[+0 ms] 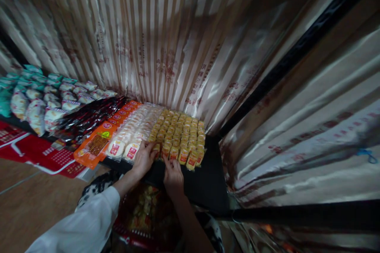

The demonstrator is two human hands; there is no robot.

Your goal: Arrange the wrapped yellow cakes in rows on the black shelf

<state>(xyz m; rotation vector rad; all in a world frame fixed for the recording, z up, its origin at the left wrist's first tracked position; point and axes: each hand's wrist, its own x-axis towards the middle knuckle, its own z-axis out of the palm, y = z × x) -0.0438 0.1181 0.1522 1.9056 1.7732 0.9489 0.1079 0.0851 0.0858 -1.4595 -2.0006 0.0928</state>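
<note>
White sleeve (89, 225) nearest; left hand (144, 159) and right hand (173, 176), each grip closed on yellow snack packets (181, 134) just ahead on black tabletop (208, 185).

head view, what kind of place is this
Probably a shop display shelf or stall: rows of small yellow wrapped snack packets, orange flat packs and white-teal bags laid out on a black shelf, striped satin curtain behind.

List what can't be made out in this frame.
Head view:
- Print on the yellow packets: too small, dim.
- Left hand fingers: whether they grip a packet is hidden by the hand itself.
- Red basket contents: blurred, behind the arms.
- Right hand fingertips: tucked against packets.
</note>
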